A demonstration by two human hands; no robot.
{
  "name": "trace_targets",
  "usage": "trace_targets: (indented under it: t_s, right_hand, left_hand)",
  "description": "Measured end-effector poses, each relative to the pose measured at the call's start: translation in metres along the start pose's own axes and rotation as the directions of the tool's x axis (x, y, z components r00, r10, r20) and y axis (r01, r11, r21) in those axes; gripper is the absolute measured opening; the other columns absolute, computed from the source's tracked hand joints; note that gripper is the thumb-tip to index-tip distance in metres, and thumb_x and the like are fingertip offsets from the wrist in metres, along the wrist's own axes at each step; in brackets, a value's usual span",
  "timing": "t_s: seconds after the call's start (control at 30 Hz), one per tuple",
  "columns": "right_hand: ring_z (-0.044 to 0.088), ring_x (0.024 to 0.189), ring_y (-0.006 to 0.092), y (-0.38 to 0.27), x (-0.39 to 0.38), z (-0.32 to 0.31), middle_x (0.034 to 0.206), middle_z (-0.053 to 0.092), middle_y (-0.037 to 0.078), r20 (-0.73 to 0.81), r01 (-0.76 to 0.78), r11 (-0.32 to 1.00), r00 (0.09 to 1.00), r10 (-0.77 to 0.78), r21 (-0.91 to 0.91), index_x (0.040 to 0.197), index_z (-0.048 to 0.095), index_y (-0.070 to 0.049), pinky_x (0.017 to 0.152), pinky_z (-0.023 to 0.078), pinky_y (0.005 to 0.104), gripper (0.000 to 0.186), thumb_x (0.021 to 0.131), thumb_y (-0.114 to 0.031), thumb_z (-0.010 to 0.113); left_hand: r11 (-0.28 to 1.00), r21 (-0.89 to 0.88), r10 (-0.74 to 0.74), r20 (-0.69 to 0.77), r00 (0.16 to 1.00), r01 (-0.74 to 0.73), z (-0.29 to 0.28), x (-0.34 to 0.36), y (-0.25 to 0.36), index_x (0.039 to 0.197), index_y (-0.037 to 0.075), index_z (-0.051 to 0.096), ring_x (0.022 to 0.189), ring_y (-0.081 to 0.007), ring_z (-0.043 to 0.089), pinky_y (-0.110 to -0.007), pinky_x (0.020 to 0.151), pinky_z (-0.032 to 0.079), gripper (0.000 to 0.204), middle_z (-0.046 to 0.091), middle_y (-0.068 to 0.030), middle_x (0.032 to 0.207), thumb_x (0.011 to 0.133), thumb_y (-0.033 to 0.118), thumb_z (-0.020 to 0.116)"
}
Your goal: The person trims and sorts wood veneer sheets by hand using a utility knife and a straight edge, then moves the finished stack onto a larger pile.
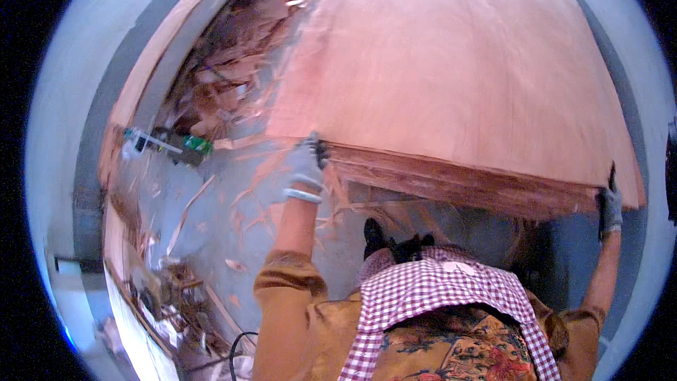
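A broad, reddish-tan wooden sheet (451, 63) stretches away from me, lying on top of a stack of thin layers (423, 176) whose rough edges show along the near side. My left hand (306, 166), in a grey glove with dark fingertips, is closed on the near left part of the sheet's edge. At the near right corner, my right hand (610, 210), gloved the same way, grips the edge with a finger or thumb over the top. The undersides of both grips are hidden, and motion blurs the picture somewhat.
Torn wood scraps (229, 85) heap up left of the stack, and strips litter the grey floor (218, 197). A long wooden board (159, 49) runs along the left wall. More debris (173, 296) and a black cable (236, 353) lie at lower left. A wall (638, 21) borders the right.
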State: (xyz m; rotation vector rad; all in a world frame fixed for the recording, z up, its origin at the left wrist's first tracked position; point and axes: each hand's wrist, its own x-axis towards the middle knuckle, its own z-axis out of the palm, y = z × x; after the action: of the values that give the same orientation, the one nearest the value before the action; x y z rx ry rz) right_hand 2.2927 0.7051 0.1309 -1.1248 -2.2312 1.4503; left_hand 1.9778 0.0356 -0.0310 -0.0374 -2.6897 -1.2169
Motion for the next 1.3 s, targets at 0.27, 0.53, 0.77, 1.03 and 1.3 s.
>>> trace_targets:
  t_s: [0.27, 0.53, 0.77, 1.03, 1.3]
  right_hand:
    - [0.043, 0.054, 0.0086, -0.009, 0.013, 0.043, 0.069, 0.053, -0.001, -0.098, 0.046, 0.996, 0.994, -0.053, -0.071, 0.125, 0.051, -0.008, 0.048, 0.035, 0.0229, 0.045, 0.080, -0.012, 0.051]
    - [0.052, 0.055, 0.0135, 0.030, 0.023, 0.038, 0.067, 0.057, 0.005, -0.091, 0.007, 0.999, 0.996, -0.003, 0.041, 0.107, 0.057, -0.004, 0.048, 0.041, 0.0250, 0.028, 0.082, -0.015, 0.051]
    - [0.048, 0.060, 0.0088, 0.035, 0.019, 0.051, 0.087, 0.060, 0.002, -0.077, 0.113, 0.988, 0.991, -0.105, 0.107, 0.127, 0.048, -0.007, 0.051, 0.041, 0.0222, 0.051, 0.076, -0.005, 0.047]
    - [0.046, 0.065, 0.0091, 0.103, -0.061, 0.035, 0.076, 0.056, -0.003, -0.083, 0.084, 0.938, 0.989, -0.118, -0.337, 0.093, 0.058, -0.003, 0.059, 0.043, 0.0261, 0.019, 0.082, -0.019, 0.061]
    - [0.058, 0.065, 0.0252, 0.053, -0.139, 0.077, 0.075, 0.061, 0.016, -0.117, -0.051, 0.904, 0.993, 0.001, -0.424, 0.089, 0.057, -0.004, 0.066, 0.046, 0.0377, 0.023, 0.076, -0.023, 0.062]
  left_hand:
    - [0.341, -0.795, -0.448, 0.332, 0.830, 0.501, -0.010, 0.034, 0.001, 0.083, 0.010, 0.062, 0.065, -0.0137, 0.057, -0.027, 0.056, 0.049, 0.011, 0.061, -0.0032, 0.076, 0.085, 0.021, 0.061]
    - [0.328, -0.818, -0.544, 0.245, 0.802, 0.472, -0.003, 0.022, 0.016, 0.086, 0.009, 0.063, 0.069, -0.0144, 0.060, -0.027, 0.057, 0.051, 0.009, 0.063, -0.0035, 0.079, 0.080, 0.015, 0.066]
    - [0.872, -0.418, -0.294, -0.026, 0.956, 0.257, 0.001, 0.035, -0.023, 0.085, 0.007, 0.060, 0.068, -0.0170, 0.058, -0.029, 0.058, 0.049, 0.011, 0.061, -0.0061, 0.079, 0.084, 0.017, 0.062]
    - [0.949, 0.164, -0.258, -0.093, 0.962, 0.271, 0.014, -0.032, 0.115, 0.093, 0.000, 0.057, 0.090, -0.0192, 0.051, -0.032, 0.079, 0.043, 0.021, 0.056, -0.0108, 0.097, 0.086, 0.019, 0.057]
    - [0.753, 0.036, 0.651, 0.109, 0.752, -0.657, 0.075, 0.006, 0.204, 0.091, 0.005, 0.062, 0.093, -0.0333, 0.054, -0.042, 0.081, 0.042, 0.021, 0.058, -0.0173, 0.102, 0.078, 0.022, 0.063]
